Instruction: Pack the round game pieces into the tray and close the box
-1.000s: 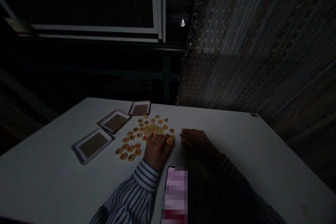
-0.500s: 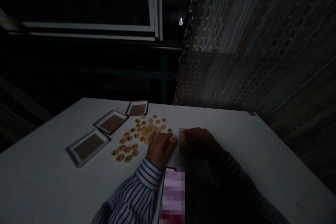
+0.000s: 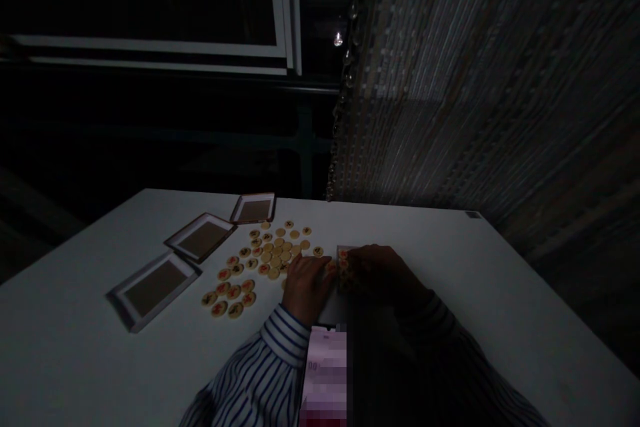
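Observation:
My left hand (image 3: 306,283) pinches a round xiangqi piece (image 3: 331,267) between thumb and fingers, right beside a small box (image 3: 338,279). Several pieces sit in that box, and a red-marked xiangqi piece (image 3: 343,255) shows at its far left corner. My right hand (image 3: 383,270) lies over the box with its fingers curled and the fingertips at that corner. Deep shadow hides what these fingers hold, along with the right part of the box. Left of my left hand, several loose xiangqi pieces (image 3: 268,248) are spread out, some with red or black characters up, some blank.
Three shallow box trays or lids stand at the left: a near one (image 3: 156,287), a middle one (image 3: 201,238) and a far one (image 3: 254,208). A lit phone (image 3: 324,373) lies between my forearms. Beyond the white table (image 3: 425,227) hangs a string curtain (image 3: 425,113).
My left hand has brought its piece from just left of the box up against the box's left edge. My right hand stays over the box. The whole view has shifted slightly.

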A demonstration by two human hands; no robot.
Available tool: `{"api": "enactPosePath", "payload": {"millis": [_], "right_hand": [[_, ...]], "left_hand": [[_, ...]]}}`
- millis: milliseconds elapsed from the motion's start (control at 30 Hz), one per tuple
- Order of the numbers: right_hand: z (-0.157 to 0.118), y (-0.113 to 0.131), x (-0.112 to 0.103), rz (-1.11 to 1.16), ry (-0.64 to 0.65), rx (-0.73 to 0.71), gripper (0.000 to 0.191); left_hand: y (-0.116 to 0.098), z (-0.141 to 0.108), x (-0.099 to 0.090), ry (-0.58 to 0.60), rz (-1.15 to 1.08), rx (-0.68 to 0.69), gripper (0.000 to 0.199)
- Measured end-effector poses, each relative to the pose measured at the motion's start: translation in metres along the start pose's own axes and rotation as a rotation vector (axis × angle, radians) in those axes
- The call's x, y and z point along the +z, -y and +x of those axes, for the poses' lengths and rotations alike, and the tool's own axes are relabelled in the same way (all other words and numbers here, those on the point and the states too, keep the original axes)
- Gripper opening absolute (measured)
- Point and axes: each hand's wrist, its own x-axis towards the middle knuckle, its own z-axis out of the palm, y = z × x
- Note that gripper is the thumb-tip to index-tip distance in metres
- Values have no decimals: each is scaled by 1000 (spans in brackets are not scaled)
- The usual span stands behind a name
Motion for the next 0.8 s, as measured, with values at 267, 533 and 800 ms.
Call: {"api": "enactPosePath", "payload": {"millis": [267,533,800], "right_hand": [[-1,-2,8,168,-47,-35,14],[-2,-1,14,381,-39,0,13],[0,4,15,496,11,-18,15]], "left_hand": [[1,-4,7,-29,-70,2,18],[-2,-4,9,-21,-39,25,17],[-3,-6,10,-24,-19,70,19]]}}
